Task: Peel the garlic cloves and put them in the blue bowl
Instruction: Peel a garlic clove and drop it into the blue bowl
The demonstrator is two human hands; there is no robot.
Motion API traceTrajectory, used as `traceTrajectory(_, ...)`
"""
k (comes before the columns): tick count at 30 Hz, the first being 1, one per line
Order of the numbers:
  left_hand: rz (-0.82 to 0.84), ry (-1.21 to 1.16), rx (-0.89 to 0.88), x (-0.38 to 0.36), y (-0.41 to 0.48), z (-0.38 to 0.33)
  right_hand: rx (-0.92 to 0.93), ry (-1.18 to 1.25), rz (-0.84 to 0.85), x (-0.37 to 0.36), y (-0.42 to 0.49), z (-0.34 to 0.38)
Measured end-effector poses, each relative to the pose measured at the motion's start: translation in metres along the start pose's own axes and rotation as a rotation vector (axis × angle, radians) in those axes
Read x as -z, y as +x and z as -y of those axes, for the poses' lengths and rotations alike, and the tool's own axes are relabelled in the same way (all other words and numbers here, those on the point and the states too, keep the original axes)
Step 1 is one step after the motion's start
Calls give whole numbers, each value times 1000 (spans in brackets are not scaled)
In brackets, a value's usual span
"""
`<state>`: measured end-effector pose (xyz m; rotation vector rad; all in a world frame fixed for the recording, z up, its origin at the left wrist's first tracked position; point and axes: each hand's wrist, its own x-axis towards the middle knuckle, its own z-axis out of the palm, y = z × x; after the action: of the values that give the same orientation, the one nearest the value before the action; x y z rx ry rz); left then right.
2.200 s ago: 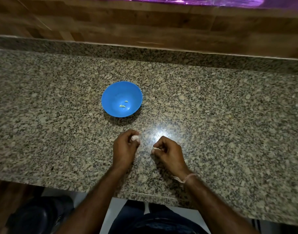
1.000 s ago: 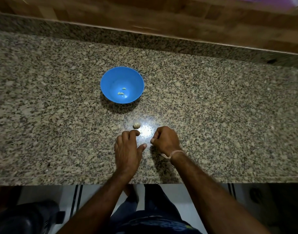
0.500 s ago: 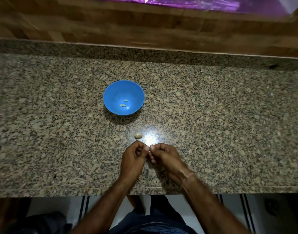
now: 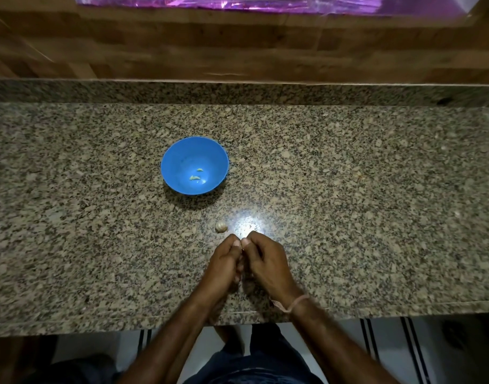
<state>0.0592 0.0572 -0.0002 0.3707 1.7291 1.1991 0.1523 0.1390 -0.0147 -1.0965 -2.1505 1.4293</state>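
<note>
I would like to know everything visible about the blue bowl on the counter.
The blue bowl is round and smooth, and it looks like plastic. It stands upright on the speckled granite counter, beyond the left hand and the right hand and apart from both. Inside lie a few small, pale garlic pieces. Nothing else touches it.

a home kitchen, by the look of it: a long speckled granite counter (image 4: pixel 376 189) with a low granite upstand (image 4: pixel 265 93) along its back, set against a wall (image 4: pixel 237 45) of wood-look panels. a small blue plastic bowl (image 4: pixel 179 156) holds a few peeled garlic bits (image 4: pixel 195 177), and a whole clove (image 4: pixel 221 226) lies on the stone near it. below the counter's front edge shows a pale floor (image 4: pixel 387 345) with dark stripes. the light is dim, with a purple sheen (image 4: pixel 265 2) at the top.
</note>
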Motion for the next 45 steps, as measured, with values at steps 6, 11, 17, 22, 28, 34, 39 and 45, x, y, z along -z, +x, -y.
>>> traceTrajectory(6, -137, 449, -387, -2, -6, 7, -631, 622, 217, 0, 2, 9)
traceTrajectory(11, 82, -205, 182, -3, 3, -12, -70, 27, -44, -6, -5, -3)
traceTrajectory(17, -187, 408, -276, -5, -8, -2, -539, 541, 165, 0, 9, 13)
traceTrajectory(22, -4, -90, 99, -10, 1, -20, -113, -2, -43, -4, 2, 0)
traceTrajectory(28, -13, -16, 81, -7, 1, -26, -147, 114, 12, 1, 12, 4)
traceTrajectory(34, -214, 397, -366, -5, -2, 4, -430, 486, 145, 1, 10, 4)
traceTrajectory(39, -192, 456, -325, 5, 2, -5, -257, 451, 33, 6, 4, -4)
traceTrajectory(45, -250, 378, -198, 7, 2, -13, -205, 396, 15, 11, 10, -7)
